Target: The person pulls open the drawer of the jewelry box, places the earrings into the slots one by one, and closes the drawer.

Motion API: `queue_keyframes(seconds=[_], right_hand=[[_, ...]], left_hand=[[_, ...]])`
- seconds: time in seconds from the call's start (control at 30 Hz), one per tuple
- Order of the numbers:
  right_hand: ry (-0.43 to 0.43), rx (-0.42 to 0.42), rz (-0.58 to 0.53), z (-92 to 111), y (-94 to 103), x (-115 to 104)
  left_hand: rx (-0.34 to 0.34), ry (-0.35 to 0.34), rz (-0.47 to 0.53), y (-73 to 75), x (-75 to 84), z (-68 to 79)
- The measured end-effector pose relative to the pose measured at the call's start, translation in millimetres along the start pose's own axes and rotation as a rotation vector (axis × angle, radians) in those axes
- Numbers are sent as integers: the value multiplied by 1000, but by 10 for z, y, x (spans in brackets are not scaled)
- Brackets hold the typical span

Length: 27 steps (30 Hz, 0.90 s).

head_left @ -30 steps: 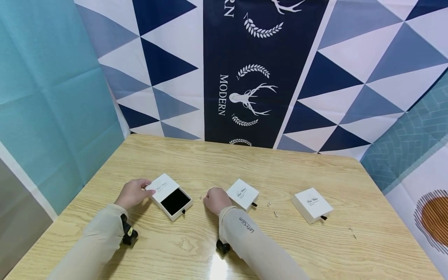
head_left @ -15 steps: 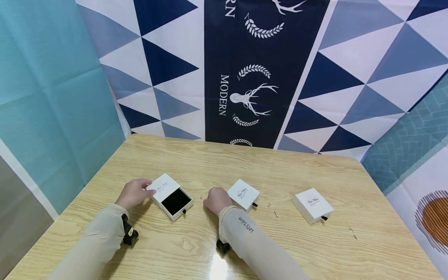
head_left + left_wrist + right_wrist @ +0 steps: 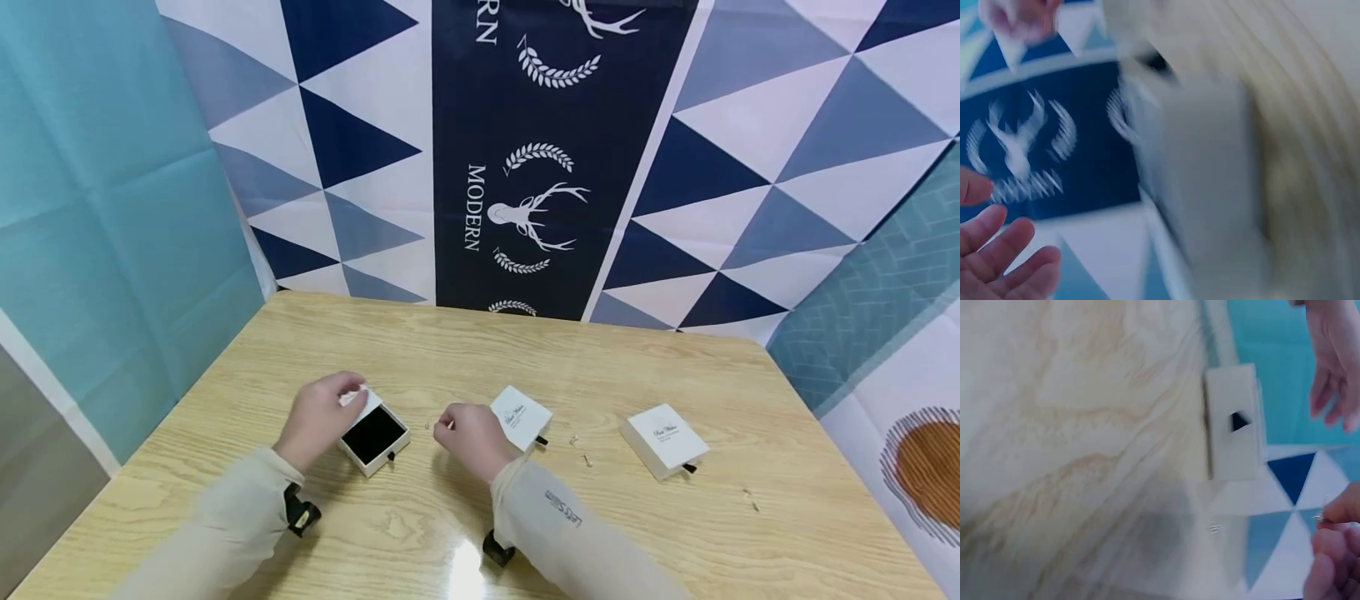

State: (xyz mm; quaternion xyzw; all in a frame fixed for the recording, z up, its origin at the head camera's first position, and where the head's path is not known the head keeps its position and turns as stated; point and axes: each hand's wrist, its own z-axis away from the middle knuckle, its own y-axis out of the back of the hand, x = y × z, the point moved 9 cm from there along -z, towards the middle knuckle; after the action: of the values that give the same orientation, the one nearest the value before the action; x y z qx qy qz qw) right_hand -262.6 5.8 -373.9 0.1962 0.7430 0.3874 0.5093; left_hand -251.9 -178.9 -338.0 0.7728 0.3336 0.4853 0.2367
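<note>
A white drawer-style gift box (image 3: 375, 437) with its tray pulled part way out shows a black lining and a black pull tab. Over its sleeve hovers my left hand (image 3: 318, 421), fingers loosely bent and holding nothing; the left wrist view shows those fingers (image 3: 1007, 256) apart from the blurred box. My right hand (image 3: 474, 437) is raised above the table to the right of that box. Between its thumb and forefinger it pinches a small silvery earring (image 3: 1319, 517). A second tiny silvery earring (image 3: 1217, 529) lies on the table beside the box.
Two closed white boxes with black tabs stand further right, a middle box (image 3: 521, 417) and a right box (image 3: 666, 440). Small earrings (image 3: 587, 460) lie between them, and another pair (image 3: 752, 500) lies right of the last box. Patterned cloth (image 3: 510, 208) hangs behind the table (image 3: 420, 333).
My left hand has let go of the box's sleeve and moved up and right over it. My right hand has lifted off the table with the earring between its fingertips.
</note>
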Motion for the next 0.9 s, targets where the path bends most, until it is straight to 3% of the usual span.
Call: queue_keyframes(seconds=[0.17,0.3,0.4,0.53,0.6,0.77,0.9], right_hand=[[171,186,-49,236,342,-180],[323,356,-54,435,641,-275],[423,447,-76,565,836,-306],[519,525,-91,729,1021,-324],[567,566,-89,805,1087,-339],[645,643,-76,940,1180,-342],[660,667,-68,997,1215,-314]], left_hand=[[-74,-244,-1,-181,631,120],[-133,-361,-13,-290,984,216],[-217,-363,124,-391,1137,248],[-325,-297,352,-559,1282,277],[-348,-267,418,-629,1335,280],[-314,-270,450,-688,1457,262],[-283,-308,436,-675,1552,267]])
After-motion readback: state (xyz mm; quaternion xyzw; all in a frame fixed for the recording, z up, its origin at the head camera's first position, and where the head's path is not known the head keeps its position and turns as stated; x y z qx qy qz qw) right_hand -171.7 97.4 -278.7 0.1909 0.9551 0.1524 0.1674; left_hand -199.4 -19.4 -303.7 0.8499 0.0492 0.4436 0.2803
